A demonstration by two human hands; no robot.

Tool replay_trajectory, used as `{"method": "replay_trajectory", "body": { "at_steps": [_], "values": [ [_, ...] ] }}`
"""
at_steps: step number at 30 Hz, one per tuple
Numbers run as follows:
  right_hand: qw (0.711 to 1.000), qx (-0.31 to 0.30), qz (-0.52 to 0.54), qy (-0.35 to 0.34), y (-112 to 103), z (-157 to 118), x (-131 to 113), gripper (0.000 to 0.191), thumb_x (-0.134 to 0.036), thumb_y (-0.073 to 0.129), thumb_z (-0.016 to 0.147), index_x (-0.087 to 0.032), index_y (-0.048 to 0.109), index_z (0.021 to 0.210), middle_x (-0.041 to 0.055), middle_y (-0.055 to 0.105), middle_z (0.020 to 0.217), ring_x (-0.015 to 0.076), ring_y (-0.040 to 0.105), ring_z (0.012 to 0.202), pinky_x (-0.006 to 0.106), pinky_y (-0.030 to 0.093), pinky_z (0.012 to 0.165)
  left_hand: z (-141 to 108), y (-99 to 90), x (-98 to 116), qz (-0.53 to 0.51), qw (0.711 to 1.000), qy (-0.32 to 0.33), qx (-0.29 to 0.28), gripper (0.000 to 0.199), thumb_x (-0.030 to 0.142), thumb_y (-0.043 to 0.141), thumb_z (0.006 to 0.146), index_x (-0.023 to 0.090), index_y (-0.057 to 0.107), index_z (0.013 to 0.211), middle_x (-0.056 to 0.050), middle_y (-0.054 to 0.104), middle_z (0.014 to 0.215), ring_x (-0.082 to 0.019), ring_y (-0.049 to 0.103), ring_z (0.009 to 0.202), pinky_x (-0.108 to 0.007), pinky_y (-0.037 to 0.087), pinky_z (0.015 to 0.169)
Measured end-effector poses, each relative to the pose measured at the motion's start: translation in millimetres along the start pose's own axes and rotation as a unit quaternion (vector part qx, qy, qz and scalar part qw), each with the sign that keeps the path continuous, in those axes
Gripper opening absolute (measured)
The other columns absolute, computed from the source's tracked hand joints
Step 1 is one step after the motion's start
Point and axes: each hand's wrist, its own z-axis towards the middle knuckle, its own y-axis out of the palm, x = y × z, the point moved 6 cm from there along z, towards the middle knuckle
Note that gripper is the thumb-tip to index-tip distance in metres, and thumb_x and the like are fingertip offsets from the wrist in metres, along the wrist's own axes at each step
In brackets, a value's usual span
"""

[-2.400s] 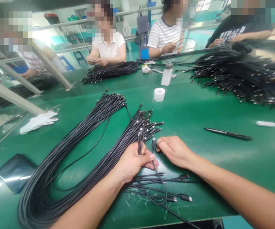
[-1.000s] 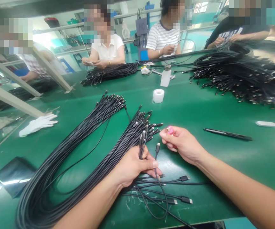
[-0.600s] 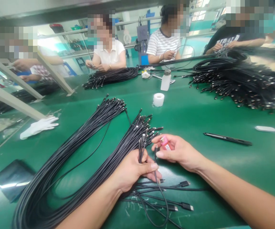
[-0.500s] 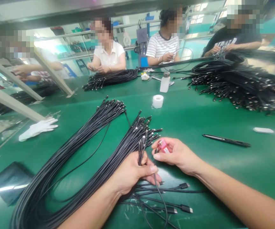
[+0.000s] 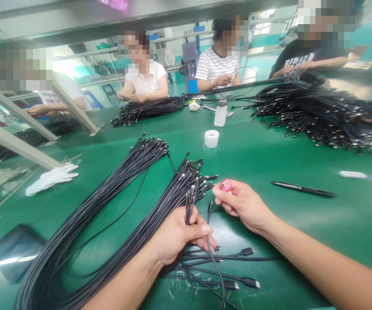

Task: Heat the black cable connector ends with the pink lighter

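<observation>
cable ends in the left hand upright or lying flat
Upright: the left hand grips the bunched black cable ends with their connectors standing up above its fingers, not lying on the table.

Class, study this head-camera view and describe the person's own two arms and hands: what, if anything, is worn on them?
The left forearm and right forearm are bare, with no sleeve in view. The left hand and right hand wear no gloves, and no ring, watch or bracelet shows.

I can barely read anything from here. The grey box [image 5: 189,51] on the blue post seems to say "HC", the black T-shirt [image 5: 297,60] across the table has blurred white lettering, and the small pink object [image 5: 226,186] I'm holding has a tiny unreadable label.
</observation>
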Motion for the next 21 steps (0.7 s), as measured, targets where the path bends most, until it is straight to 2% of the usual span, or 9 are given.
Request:
{"method": "replay_trajectory", "body": {
  "at_steps": [2,6,8,13,17,21],
  "values": [
    [1.000,-0.009,0.013,0.004,2.5,-1.7,0.3,0.028,-0.042,0.069,0.083,-0.018,0.059,0.091,-0.0032,0.054,0.068,0.0044,0.031,0.045,0.019,0.017,0.039,-0.7,-1.0,0.0,-0.007,1.000,0.000,0.005,0.042,0.022,0.077,0.074,0.018,0.037,0.066,-0.007,0.071,0.066,-0.020,0.072,0.061,-0.024,0.056,0.055],
    [0.997,-0.078,0.015,0.023,15.5,-7.6,2.7,0.040,-0.039,0.077,0.076,-0.021,0.058,0.107,-0.0028,0.057,0.078,0.0040,0.034,0.047,0.018,0.020,0.039,-2.3,-3.0,-1.2,-0.020,1.000,-0.007,0.014,0.042,0.022,0.079,0.072,0.018,0.038,0.068,-0.004,0.069,0.065,-0.021,0.072,0.063,-0.027,0.058,0.058],
    [0.995,-0.097,-0.004,0.021,19.7,-9.4,2.9,0.044,-0.036,0.080,0.072,-0.021,0.059,0.108,-0.0014,0.060,0.083,0.0043,0.037,0.049,0.018,0.024,0.040,-2.4,-3.2,-1.3,-0.019,1.000,-0.008,0.014,0.041,0.022,0.079,0.073,0.017,0.039,0.069,-0.005,0.069,0.065,-0.022,0.073,0.064,-0.028,0.058,0.059],
    [0.999,-0.046,-0.002,0.017,12.3,-5.3,2.4,0.039,-0.042,0.077,0.074,-0.019,0.059,0.100,-0.0056,0.051,0.064,0.0047,0.032,0.045,0.018,0.020,0.038,-1.2,-3.9,0.7,-0.004,1.000,-0.001,0.020,0.041,0.023,0.078,0.074,0.017,0.038,0.068,-0.006,0.070,0.065,-0.020,0.072,0.061,-0.026,0.056,0.057],
    [1.000,0.010,0.020,0.003,-0.9,0.8,0.9,0.036,-0.041,0.076,0.076,-0.017,0.058,0.095,-0.0029,0.056,0.071,0.0037,0.032,0.045,0.018,0.019,0.038,-0.8,-4.7,1.1,0.000,1.000,-0.002,0.029,0.042,0.023,0.080,0.072,0.017,0.038,0.068,-0.004,0.069,0.065,-0.021,0.072,0.063,-0.027,0.057,0.057],
    [1.000,0.030,-0.002,-0.001,-6.6,3.1,-0.1,0.033,-0.043,0.074,0.078,-0.016,0.057,0.089,-0.0027,0.055,0.069,0.0036,0.032,0.045,0.018,0.019,0.038,-0.9,-5.2,1.1,-0.002,0.999,0.000,0.038,0.043,0.022,0.081,0.071,0.017,0.038,0.067,-0.003,0.067,0.063,-0.020,0.072,0.063,-0.026,0.057,0.057]
  ]
}}
